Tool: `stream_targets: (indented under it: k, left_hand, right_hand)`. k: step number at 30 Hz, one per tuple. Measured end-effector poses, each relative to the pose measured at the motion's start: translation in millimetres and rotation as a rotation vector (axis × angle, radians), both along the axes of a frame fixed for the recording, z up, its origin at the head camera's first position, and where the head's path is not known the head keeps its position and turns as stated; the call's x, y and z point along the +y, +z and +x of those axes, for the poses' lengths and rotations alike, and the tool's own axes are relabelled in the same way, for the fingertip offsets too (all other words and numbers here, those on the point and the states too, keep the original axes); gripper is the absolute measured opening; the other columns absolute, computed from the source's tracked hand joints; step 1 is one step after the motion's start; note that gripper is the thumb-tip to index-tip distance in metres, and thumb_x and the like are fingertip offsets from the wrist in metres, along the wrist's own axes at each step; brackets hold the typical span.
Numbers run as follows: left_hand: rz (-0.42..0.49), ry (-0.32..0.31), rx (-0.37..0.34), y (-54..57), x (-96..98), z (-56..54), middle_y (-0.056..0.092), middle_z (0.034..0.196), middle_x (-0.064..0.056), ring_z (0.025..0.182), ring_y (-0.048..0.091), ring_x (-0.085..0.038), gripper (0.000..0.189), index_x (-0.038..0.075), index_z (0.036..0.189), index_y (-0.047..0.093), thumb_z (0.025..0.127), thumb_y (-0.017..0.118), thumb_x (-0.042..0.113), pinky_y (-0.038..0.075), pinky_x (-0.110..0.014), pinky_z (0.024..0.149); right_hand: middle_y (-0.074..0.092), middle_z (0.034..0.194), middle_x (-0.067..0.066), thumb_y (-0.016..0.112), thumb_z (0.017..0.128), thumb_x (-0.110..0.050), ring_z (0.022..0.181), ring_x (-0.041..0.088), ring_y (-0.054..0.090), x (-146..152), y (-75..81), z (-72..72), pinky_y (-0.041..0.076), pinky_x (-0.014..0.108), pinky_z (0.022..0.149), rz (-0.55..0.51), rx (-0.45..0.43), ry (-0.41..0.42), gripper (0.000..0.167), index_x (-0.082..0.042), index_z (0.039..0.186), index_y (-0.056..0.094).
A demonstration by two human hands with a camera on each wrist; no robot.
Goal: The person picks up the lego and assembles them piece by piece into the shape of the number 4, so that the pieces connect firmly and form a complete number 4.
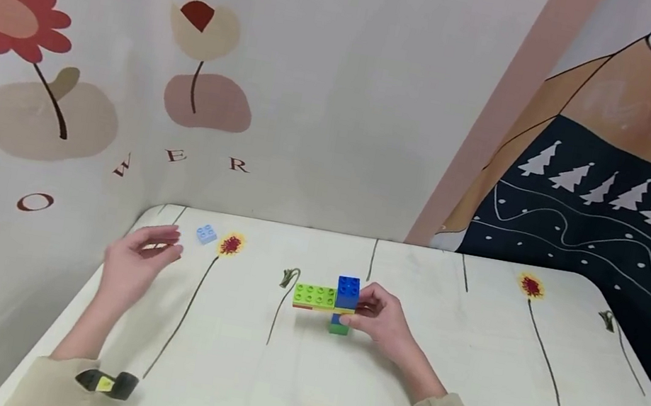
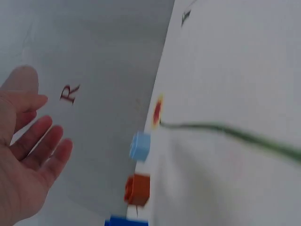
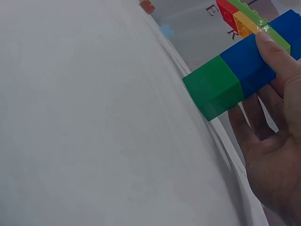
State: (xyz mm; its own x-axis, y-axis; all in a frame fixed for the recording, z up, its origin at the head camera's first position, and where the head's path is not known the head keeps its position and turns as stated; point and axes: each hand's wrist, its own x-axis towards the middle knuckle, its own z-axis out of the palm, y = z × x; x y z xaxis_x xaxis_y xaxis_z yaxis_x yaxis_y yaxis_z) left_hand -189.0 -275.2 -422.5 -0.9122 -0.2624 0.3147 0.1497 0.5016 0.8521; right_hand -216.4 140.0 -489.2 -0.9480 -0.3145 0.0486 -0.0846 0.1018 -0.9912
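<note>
My right hand [image 1: 386, 319] grips a toy brick build between thumb and fingers, over the middle of the table. In it, a blue brick [image 1: 347, 293] stands on top and a lime green brick [image 1: 314, 295] sticks out to the left. The right wrist view shows a green brick [image 3: 214, 87] at the bottom end, a red brick [image 3: 227, 14] and a yellow brick [image 3: 244, 24] under the lime one. Relaxed fingers and nothing held mark my left hand [image 1: 134, 264], raised at the table's left side near a light blue brick [image 1: 207, 234].
An orange brick [image 2: 138, 189] and a dark blue brick [image 2: 126, 221] lie beside the light blue one in the left wrist view; the left hand hides them in the head view. The white table [image 1: 242, 390] has printed flowers and meets a patterned curtain [image 1: 344, 91] at the back.
</note>
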Motion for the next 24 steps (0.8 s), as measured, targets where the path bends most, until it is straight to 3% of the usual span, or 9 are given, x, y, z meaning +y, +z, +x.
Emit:
stream_targets:
  k: [3, 5, 7, 10, 12, 16, 18, 22, 24]
  left_hand:
    - [-0.108, 0.111, -0.021, 0.9, -15.5, 4.2, 0.072, 0.116, -0.016, 0.089, 0.061, 0.007, 0.033, -0.001, 0.125, 0.07, 0.093, 0.074, 0.006, 0.049, -0.007, 0.076]
    - [-0.175, 0.172, -0.044, -0.1, -25.5, 7.0, 0.071, 0.121, -0.017, 0.095, 0.061, 0.001, 0.032, 0.0, 0.125, 0.071, 0.094, 0.074, 0.008, 0.046, -0.007, 0.081]
    - [-0.212, 0.204, -0.091, -1.3, -34.5, 10.2, 0.07, 0.125, -0.017, 0.103, 0.061, -0.01, 0.034, 0.001, 0.128, 0.069, 0.095, 0.073, 0.011, 0.046, -0.015, 0.09]
    - [-0.217, 0.205, -0.156, -4.4, -45.0, 14.2, 0.066, 0.131, -0.02, 0.119, 0.059, -0.028, 0.038, -0.001, 0.132, 0.066, 0.097, 0.071, 0.012, 0.048, -0.035, 0.101]
    - [-0.212, 0.192, -0.185, -7.3, -50.0, 16.0, 0.065, 0.133, -0.021, 0.12, 0.057, -0.03, 0.039, -0.002, 0.133, 0.064, 0.097, 0.07, 0.012, 0.048, -0.035, 0.099]
    - [-0.196, 0.17, -0.219, -15.3, -59.3, 17.0, 0.063, 0.135, -0.021, 0.112, 0.058, -0.013, 0.039, 0.0, 0.136, 0.063, 0.098, 0.069, 0.011, 0.045, -0.01, 0.084]
    - [-0.173, 0.154, -0.239, -18.7, -62.9, 15.9, 0.061, 0.136, -0.023, 0.109, 0.056, -0.006, 0.041, 0.0, 0.138, 0.061, 0.099, 0.069, 0.012, 0.042, -0.003, 0.079]
    - [-0.143, 0.143, -0.278, -22.3, -65.2, 12.9, 0.059, 0.138, -0.024, 0.11, 0.056, -0.008, 0.046, -0.001, 0.141, 0.058, 0.099, 0.069, 0.014, 0.04, -0.003, 0.077]
    - [-0.124, 0.151, -0.295, -22.7, -65.0, 11.8, 0.059, 0.139, -0.024, 0.113, 0.057, -0.016, 0.046, -0.002, 0.141, 0.057, 0.099, 0.068, 0.012, 0.04, -0.003, 0.077]
  right_hand:
    - [0.07, 0.108, 0.013, 0.083, 0.084, 0.0, 0.098, 0.025, 0.067, 0.2, 2.3, 0.2, 0.057, 0.026, 0.087, 0.005, 0.003, -0.01, 0.03, 0.002, 0.105, 0.061]
    - [0.069, 0.109, 0.013, 0.084, 0.084, -0.001, 0.098, 0.025, 0.067, 0.3, 3.1, 0.2, 0.057, 0.026, 0.087, 0.008, 0.001, -0.006, 0.031, 0.002, 0.105, 0.061]
    - [0.069, 0.109, 0.014, 0.084, 0.084, -0.001, 0.098, 0.026, 0.067, 0.2, 2.3, -0.3, 0.057, 0.026, 0.087, 0.007, -0.008, 0.002, 0.032, 0.003, 0.105, 0.061]
    - [0.069, 0.11, 0.014, 0.084, 0.083, -0.002, 0.099, 0.026, 0.067, -0.2, 0.9, -0.8, 0.057, 0.026, 0.088, 0.004, -0.016, 0.012, 0.033, 0.003, 0.105, 0.06]
    - [0.069, 0.11, 0.014, 0.085, 0.083, -0.001, 0.099, 0.026, 0.067, 0.0, 0.6, -0.8, 0.057, 0.026, 0.087, 0.001, -0.018, 0.011, 0.033, 0.003, 0.105, 0.06]
    - [0.069, 0.11, 0.015, 0.084, 0.083, -0.001, 0.099, 0.026, 0.067, 0.2, 1.9, -0.4, 0.057, 0.026, 0.088, -0.001, -0.02, 0.017, 0.033, 0.003, 0.106, 0.06]
    - [0.069, 0.11, 0.014, 0.085, 0.083, -0.001, 0.099, 0.026, 0.067, 0.4, 2.8, -0.2, 0.057, 0.026, 0.088, 0.0, -0.017, 0.015, 0.033, 0.003, 0.106, 0.06]
    - [0.069, 0.11, 0.015, 0.084, 0.083, -0.001, 0.099, 0.026, 0.066, -0.2, 4.4, 0.9, 0.057, 0.025, 0.088, 0.0, -0.009, 0.01, 0.033, 0.003, 0.106, 0.06]
    - [0.069, 0.111, 0.015, 0.084, 0.084, -0.001, 0.1, 0.027, 0.066, -0.9, 4.4, 1.7, 0.056, 0.026, 0.089, 0.001, -0.007, 0.011, 0.035, 0.004, 0.109, 0.06]
